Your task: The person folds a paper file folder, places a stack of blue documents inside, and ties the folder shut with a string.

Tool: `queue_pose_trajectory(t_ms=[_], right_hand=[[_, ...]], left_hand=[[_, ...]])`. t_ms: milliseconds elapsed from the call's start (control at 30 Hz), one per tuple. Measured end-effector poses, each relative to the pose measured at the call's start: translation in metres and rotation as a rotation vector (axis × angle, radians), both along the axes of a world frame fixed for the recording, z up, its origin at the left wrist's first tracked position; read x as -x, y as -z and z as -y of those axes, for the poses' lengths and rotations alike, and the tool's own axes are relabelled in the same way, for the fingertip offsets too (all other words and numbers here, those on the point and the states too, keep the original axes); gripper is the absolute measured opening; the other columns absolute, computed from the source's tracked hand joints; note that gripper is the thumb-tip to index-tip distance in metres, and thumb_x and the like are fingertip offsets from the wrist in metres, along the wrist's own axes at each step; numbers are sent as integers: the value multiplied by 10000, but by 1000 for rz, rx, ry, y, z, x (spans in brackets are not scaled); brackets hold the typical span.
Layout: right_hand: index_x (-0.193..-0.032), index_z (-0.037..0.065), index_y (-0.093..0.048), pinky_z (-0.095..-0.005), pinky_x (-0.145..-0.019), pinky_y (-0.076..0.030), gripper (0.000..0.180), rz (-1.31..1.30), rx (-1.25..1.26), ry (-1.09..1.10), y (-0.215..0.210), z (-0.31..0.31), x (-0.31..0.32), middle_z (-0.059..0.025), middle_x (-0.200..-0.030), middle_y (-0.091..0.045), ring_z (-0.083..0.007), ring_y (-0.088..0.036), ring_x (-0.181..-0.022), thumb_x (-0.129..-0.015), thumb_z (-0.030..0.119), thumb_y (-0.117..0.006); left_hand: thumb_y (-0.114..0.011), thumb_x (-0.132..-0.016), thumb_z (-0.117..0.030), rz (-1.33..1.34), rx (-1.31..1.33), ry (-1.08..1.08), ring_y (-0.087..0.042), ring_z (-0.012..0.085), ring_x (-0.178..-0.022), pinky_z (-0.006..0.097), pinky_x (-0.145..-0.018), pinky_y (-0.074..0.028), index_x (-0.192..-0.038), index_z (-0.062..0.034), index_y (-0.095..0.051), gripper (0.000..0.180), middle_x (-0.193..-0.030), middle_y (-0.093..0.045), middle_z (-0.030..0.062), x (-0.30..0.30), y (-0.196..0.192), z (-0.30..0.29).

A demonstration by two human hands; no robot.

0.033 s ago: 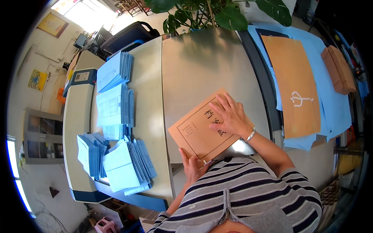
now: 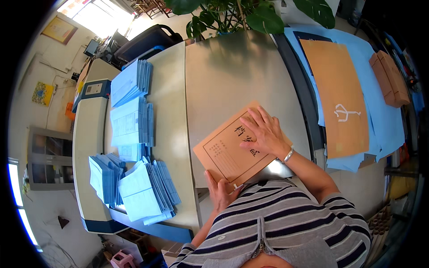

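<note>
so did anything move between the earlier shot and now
Nothing visibly changed. The right hand lies flat on the brown paper folder as before, and the left hand holds its near edge in the same place. The folder sits at the same angle on the grey table, and the blue booklet stacks lie as they did.

One view only — a fisheye worn on the head, looking steeply down from close above the grey table (image 2: pixel 232 76), its straight edges bowing toward the dark round rim. The wearer's striped torso fills the lower edge, and the wide lens also catches the floor at left and a leafy plant (image 2: pixel 241 13) at the top — only this single view is on offer.
</note>
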State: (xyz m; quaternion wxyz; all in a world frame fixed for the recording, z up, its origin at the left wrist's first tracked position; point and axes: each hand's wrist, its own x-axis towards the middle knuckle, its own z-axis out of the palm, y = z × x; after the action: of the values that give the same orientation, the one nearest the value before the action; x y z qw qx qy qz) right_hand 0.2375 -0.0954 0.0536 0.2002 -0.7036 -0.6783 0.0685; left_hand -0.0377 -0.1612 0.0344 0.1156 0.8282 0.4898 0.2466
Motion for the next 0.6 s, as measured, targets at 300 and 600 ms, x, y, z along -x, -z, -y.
queue_pose_trajectory(t_ms=[300, 600], right_hand=[[-1408, 253, -557, -527, -1001, -375, 791, 28, -120, -11, 7, 3, -6, -77, -1558, -385, -319, -273, -1475, -744, 648, -728], [-1344, 218, -574, -504, -915, -424, 677, 27, -188, -32, 14, 1, -12, -46, -1493, -453, -294, -350, -1434, -764, 530, -730]], left_hand=[[-709, -802, -610, -395, -100, 512, -638, 375, -892, 433, -689, -536, -732, -15, -592, 610, -990, -650, 201, -17, -41, -74], [-728, -907, -261, 399, -200, 946, -585, 310, -615, 417, -575, -463, -830, -60, -650, 229, -691, -577, 122, -129, -11, -155]])
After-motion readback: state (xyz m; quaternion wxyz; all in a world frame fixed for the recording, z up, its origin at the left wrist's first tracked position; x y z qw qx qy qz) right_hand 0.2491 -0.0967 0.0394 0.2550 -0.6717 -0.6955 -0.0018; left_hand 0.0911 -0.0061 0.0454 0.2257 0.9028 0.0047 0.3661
